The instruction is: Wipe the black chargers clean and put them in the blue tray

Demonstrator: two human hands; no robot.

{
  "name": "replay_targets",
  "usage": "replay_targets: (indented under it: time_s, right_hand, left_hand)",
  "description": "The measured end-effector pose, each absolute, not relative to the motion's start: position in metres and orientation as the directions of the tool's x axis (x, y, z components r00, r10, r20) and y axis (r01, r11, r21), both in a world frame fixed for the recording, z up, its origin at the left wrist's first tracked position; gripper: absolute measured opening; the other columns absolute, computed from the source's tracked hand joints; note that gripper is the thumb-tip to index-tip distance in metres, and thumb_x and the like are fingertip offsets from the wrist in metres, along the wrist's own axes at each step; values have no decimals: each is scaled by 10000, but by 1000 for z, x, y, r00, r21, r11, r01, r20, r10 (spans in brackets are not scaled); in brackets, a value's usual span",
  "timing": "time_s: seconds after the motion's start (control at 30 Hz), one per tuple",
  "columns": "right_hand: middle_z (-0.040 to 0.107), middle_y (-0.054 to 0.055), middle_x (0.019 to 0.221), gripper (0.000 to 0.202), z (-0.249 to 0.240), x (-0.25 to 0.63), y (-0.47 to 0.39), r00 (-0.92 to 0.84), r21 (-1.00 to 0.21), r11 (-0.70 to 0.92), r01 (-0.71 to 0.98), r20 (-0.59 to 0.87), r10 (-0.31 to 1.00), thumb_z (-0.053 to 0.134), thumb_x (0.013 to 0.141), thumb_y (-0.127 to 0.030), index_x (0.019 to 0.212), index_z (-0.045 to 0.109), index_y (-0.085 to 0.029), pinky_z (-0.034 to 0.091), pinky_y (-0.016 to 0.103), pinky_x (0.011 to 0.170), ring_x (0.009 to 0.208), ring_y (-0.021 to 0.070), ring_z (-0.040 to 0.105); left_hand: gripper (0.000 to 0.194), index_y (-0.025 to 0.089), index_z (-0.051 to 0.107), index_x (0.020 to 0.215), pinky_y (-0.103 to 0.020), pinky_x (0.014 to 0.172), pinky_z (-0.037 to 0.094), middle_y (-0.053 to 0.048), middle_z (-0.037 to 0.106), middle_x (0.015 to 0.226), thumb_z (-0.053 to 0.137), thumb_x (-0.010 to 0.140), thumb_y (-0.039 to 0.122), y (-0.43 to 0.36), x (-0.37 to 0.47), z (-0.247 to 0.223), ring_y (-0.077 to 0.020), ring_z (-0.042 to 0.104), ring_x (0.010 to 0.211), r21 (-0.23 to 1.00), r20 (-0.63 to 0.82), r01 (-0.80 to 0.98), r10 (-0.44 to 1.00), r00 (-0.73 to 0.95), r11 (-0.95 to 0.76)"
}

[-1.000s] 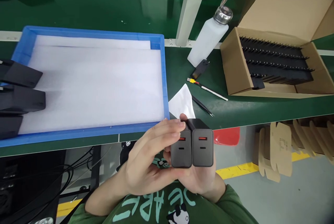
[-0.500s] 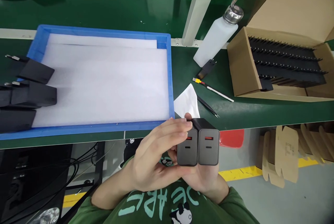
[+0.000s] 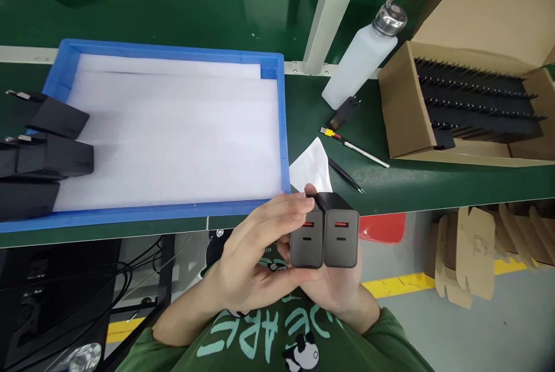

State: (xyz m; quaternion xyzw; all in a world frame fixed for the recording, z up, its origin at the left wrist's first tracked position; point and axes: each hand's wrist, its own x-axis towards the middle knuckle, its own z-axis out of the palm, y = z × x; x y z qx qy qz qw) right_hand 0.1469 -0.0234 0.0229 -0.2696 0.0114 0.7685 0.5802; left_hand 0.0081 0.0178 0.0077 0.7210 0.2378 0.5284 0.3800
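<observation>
Two black charger adapters stand side by side in front of me, their grey port faces turned up toward the camera. Each face shows a red-lined USB slot and a smaller oval port. My left hand (image 3: 260, 256) grips the left charger (image 3: 306, 247), fingers along its top edge and thumb beneath. Behind and below the pair, my right hand (image 3: 338, 288) supports the right charger (image 3: 341, 239); most of its fingers are hidden by the chargers. Both chargers are held just off the bench's front edge, beside the corner of a white cloth (image 3: 312, 166).
A blue tray (image 3: 284, 129) lined with white sheets has several black chargers (image 3: 56, 155) at its left end. Rightward are a white pump bottle (image 3: 359, 65), a small black adapter (image 3: 343, 113), a USB lead (image 3: 353, 147), tweezers (image 3: 344, 175) and a cardboard box (image 3: 405, 109) packed with chargers.
Both hands and the two chargers have shifted slightly left and up in view. The grip looks the same.
</observation>
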Motion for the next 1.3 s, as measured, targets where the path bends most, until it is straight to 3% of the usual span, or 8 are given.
replay_targets:
  time_s: [0.23,0.4,0.53,0.83,0.93,1.07,1.3]
  right_hand:
    - [770,-36,1051,368,26,146,-21,-199,-241,-311,-919,-396,896,719,903,-610,1170,772,-363,575,236,747,851,141,700]
    - [763,-28,1087,404,27,147,-21,-195,-260,-323,-910,-419,887,739,882,-626,1182,767,-357,577,257,752,845,154,691]
    - [761,-29,1108,420,25,147,-22,-204,-258,-319,-912,-389,898,743,881,-631,1197,760,-355,578,246,779,863,148,696]
    - [761,-53,1134,390,24,148,-22,-221,-252,-311,-916,-329,918,665,951,-618,1235,745,-362,588,206,809,920,124,711]
    - [759,-47,1149,380,24,147,-23,-226,-281,-336,-899,-359,906,651,943,-648,1203,746,-387,603,269,833,922,153,712]
    - [778,18,1069,458,24,144,-26,-294,-311,-424,-851,-386,874,667,879,-733,1096,778,-345,579,452,1005,1052,262,713]
    - [799,-13,1011,399,18,140,-30,-257,-330,-414,-848,-426,867,752,833,-694,1014,795,-341,539,433,1109,1101,241,726]
  left_hand:
    - [744,175,524,1503,-388,1215,521,-142,668,1438,868,851,272,19,9,5,-243,634,1369,796,593,-92,739,320,-599]
    - [693,228,534,1501,-421,1154,576,-130,686,1411,838,883,309,19,10,3,-260,671,1322,806,578,-63,759,299,-589]
    - [695,206,530,1504,-367,1195,535,-124,668,1437,838,885,278,19,10,3,-228,646,1352,808,580,-99,758,299,-580]
    - [752,177,536,1499,-382,1172,551,-146,662,1442,882,834,234,21,8,1,-249,638,1355,812,581,-147,756,301,-565]
    - [804,146,537,1496,-388,1196,523,-156,671,1413,912,794,256,25,8,0,-255,647,1332,784,617,-154,729,296,-601]
    - [972,161,467,1544,-459,1239,464,-158,654,1435,953,720,334,31,9,2,-303,629,1350,786,597,-111,699,394,-608]
    - [616,177,598,1388,-420,1300,363,-131,737,1335,836,868,406,34,8,6,-275,621,1384,823,537,-69,733,417,-564]
